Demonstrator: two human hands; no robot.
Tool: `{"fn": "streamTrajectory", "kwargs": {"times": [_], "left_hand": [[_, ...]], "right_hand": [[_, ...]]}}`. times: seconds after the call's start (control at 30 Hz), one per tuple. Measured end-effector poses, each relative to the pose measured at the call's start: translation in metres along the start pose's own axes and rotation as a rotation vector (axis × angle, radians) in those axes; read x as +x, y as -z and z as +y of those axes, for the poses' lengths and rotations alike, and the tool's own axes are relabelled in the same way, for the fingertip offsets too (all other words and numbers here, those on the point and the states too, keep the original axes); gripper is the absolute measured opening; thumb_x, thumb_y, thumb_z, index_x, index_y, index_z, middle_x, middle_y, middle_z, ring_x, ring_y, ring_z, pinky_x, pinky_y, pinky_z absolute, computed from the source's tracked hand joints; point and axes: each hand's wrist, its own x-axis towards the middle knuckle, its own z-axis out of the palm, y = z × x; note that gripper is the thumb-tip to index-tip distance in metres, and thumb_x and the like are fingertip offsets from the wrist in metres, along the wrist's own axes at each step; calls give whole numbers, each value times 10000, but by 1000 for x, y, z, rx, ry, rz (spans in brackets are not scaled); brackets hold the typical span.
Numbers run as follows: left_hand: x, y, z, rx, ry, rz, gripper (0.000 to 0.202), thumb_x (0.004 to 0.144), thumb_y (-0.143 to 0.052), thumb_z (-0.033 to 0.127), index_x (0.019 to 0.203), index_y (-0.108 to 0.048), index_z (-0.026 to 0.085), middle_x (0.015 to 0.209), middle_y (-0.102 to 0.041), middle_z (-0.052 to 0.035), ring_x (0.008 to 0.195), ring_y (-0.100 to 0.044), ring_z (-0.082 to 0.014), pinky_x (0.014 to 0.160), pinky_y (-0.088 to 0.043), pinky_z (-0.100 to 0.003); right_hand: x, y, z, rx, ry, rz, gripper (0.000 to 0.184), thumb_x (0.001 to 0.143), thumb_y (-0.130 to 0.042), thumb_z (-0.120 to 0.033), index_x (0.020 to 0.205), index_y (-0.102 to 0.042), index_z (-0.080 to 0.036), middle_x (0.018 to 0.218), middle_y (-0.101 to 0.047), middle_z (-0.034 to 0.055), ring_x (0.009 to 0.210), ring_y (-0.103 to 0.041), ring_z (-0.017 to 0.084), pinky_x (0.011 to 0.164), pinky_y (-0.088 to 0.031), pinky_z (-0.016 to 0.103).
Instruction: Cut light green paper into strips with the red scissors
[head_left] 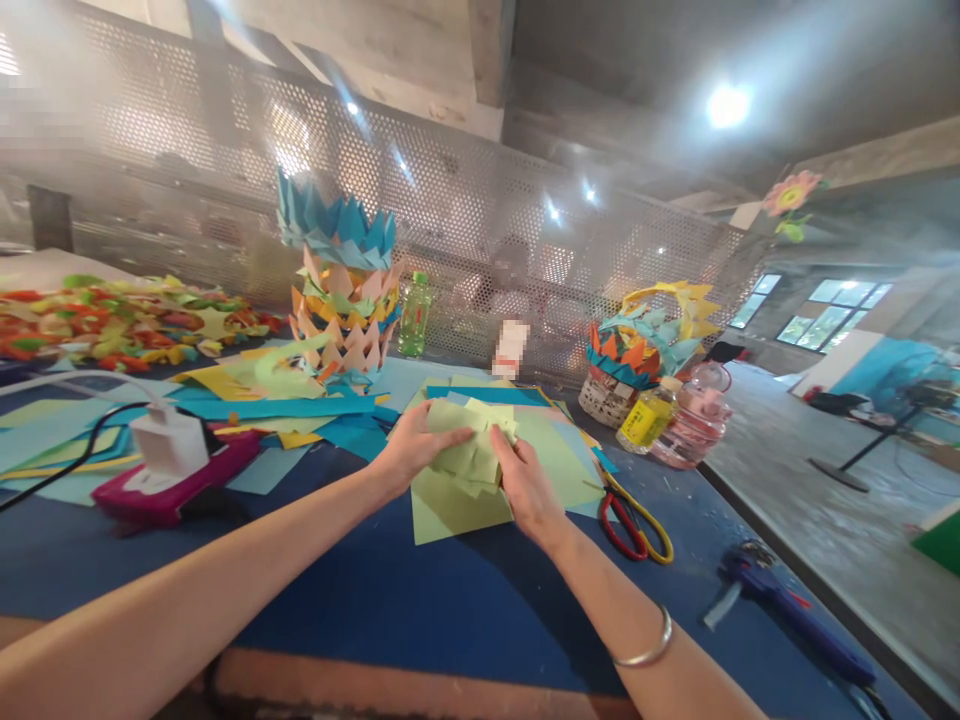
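Between my two hands are several light green paper pieces (466, 452), layered over one another and held above the table. My left hand (414, 448) grips their left side, thumb on top. On the right side, my right hand (527, 480) pinches them between thumb and fingers. Beneath them lies a larger green paper sheet (450, 515), with more pale green and blue sheets around it. Scissors (636, 515) with red and yellow handles rest on the table just right of my right hand.
A blue glue gun (799, 610) lies near the right edge. At left, a white charger (169, 440) sits in a magenta power strip (180, 485). Stacked paper crowns (345, 290), a green bottle (415, 315), a yellow-labelled bottle (646, 415) and a pink jug (694, 420) stand behind.
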Motion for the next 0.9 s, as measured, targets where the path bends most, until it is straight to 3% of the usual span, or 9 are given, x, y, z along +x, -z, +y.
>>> {"fn": "streamTrajectory", "kwargs": {"times": [0.1,0.17,0.27,0.37,0.47,0.57,0.63,0.77,0.9], "left_hand": [[-4,-3,-1,20,-15,-19,598,544,-799,346,1040,-502,197,785,-636,15,708,-627,-167,621,-505,-266],[-7,-6,1,-6,70,-56,613,580,-778,368,1094,-482,213,833,-651,2,748,-638,-183,627,-512,-275],[-11,-8,3,-65,256,-175,544,606,-761,391,1060,-544,184,874,-683,-48,796,-654,-215,670,-522,-307],[-9,-6,2,-62,294,-225,472,576,-783,376,950,-628,135,807,-704,-72,750,-663,-219,675,-520,-306],[-5,-3,1,-66,241,-188,429,515,-816,336,849,-668,111,753,-712,-76,704,-667,-215,677,-521,-302],[-2,0,2,-69,229,-75,411,465,-833,278,800,-664,111,736,-714,-75,670,-667,-215,670,-530,-313],[-1,1,4,-73,237,-20,425,462,-829,255,825,-650,123,735,-713,-67,662,-668,-224,654,-540,-338],[1,2,7,-79,254,15,458,475,-814,234,882,-624,148,738,-708,-55,670,-669,-247,620,-550,-378],[0,0,6,-70,249,9,457,472,-814,229,876,-619,148,748,-706,-58,685,-670,-245,639,-549,-369]], "right_hand": [[-11,0,-18,-64,4,-14,464,773,-482,-600,738,-632,-162,598,-571,33,650,-573,195,562,-416,261],[-13,3,-25,-83,54,-49,397,793,-500,-537,828,-651,-171,666,-612,41,726,-595,217,607,-432,268],[-10,7,-23,-110,114,-69,352,835,-469,-465,966,-644,-189,802,-660,52,832,-609,234,670,-450,284],[-2,7,-11,-128,134,-100,359,833,-469,-491,989,-636,-213,853,-668,49,854,-612,235,686,-460,294],[9,7,2,-133,158,-124,379,834,-445,-543,972,-620,-236,842,-661,37,811,-618,215,659,-467,283],[20,18,8,-149,167,-142,434,891,-298,-540,1011,-569,-222,856,-647,43,771,-622,181,644,-469,268],[24,31,8,-301,164,-153,422,887,-332,-513,1077,-529,-193,936,-636,74,826,-621,188,705,-464,283],[24,54,4,-904,115,-213,563,693,-638,-496,1099,-543,-116,1095,-570,201,1011,-559,320,813,-410,361],[23,57,4,-1038,43,-284,530,682,-636,-507,1022,-565,-107,994,-615,194,910,-597,305,696,-410,318]]}}
